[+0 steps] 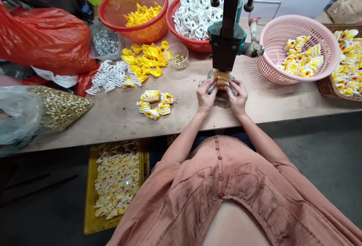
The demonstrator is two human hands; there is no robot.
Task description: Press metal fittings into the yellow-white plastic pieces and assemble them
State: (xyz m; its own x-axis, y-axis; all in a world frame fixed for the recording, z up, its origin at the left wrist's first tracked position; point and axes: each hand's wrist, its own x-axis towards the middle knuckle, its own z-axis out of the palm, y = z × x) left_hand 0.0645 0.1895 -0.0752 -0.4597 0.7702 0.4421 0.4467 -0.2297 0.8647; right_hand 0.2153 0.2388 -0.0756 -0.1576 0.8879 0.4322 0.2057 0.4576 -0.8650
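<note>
My left hand (206, 95) and my right hand (237, 96) pinch a small yellow-and-white piece (222, 83) from both sides. They hold it under the head of a dark hand press (226, 42) standing on the wooden table (186, 87). Both sets of fingers are closed round the piece. A ring shows on my left hand. To the left of my hands lies a small cluster of assembled yellow-and-white pieces (155, 104).
Red baskets hold yellow parts (135, 10) and white parts (195, 14). A pink basket (299, 48) holds finished pieces. Loose yellow parts (147, 59) and white parts (110, 76), a cup of brass rivets (177, 56), bags (45, 38) and a yellow floor crate (115, 182) surround me.
</note>
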